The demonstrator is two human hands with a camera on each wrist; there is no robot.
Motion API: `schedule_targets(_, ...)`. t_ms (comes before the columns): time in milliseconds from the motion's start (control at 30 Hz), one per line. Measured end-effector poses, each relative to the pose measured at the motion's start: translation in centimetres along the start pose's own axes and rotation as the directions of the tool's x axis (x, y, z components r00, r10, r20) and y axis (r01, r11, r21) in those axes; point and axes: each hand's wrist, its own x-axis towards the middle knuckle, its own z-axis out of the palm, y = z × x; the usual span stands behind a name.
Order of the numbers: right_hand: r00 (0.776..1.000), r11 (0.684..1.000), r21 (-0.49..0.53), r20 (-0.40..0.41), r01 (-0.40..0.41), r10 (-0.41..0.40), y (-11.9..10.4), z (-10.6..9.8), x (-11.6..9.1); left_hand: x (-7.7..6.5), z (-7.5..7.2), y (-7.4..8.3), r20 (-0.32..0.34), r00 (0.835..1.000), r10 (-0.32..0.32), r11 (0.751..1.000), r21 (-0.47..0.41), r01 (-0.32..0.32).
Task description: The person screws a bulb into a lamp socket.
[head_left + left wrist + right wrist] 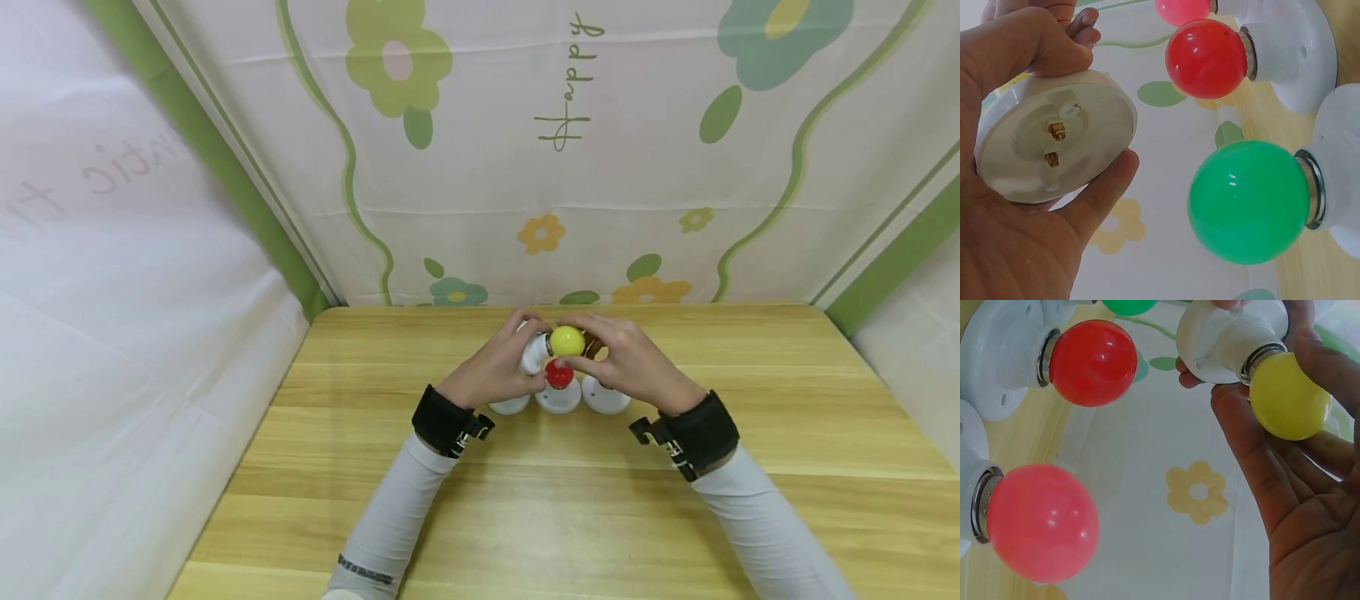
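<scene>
My left hand (495, 367) grips the rim of a white lamp holder (1022, 131), tilted on its side above the table, with two brass terminals showing on its underside. My right hand (633, 358) has fingers and thumb around a yellow round bulb (1291, 397), whose metal base sits at the socket's mouth. How far the thread is in cannot be told. Below the hands, three more white holders stand on the table, carrying a green bulb (1247, 200), a red bulb (1093, 362) and a pink bulb (1041, 522). From the head view, the hands hide the green and pink bulbs.
The wooden table (525, 517) reaches back to a white flowered cloth (480, 167). More cloth (90, 333) hangs at the left side. The three standing holders are close together near the table's back edge, directly under both hands.
</scene>
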Motion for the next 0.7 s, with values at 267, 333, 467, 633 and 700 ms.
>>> schedule_targets(267,0.999,0.999,0.009,0.019,-0.042,0.042,-0.23,-0.07,0.1,0.08,0.01,0.05,0.005,1.0,-0.007,1.0,0.002,0.007)
schedule_targets(333,0.999,0.999,0.009,0.019,-0.048,0.048,-0.22,-0.01,0.1,0.11,0.04,0.08,0.008,1.0,-0.009,1.0,0.012,0.009)
schedule_targets(467,0.998,0.998,0.006,0.013,-0.061,0.06,-0.18,0.09,0.08,0.17,0.11,0.08,0.012,1.0,-0.017,0.999,0.029,0.017)
schedule_targets(633,0.999,0.999,0.015,0.009,-0.042,0.041,-0.27,0.18,0.09,0.13,0.1,0.09,0.007,0.999,-0.048,0.998,0.034,0.047)
schedule_targets(700,1.0,1.0,0.021,0.009,-0.018,0.018,-0.38,0.18,0.12,0.12,0.08,0.07,0.005,0.999,-0.049,0.998,0.034,0.049)
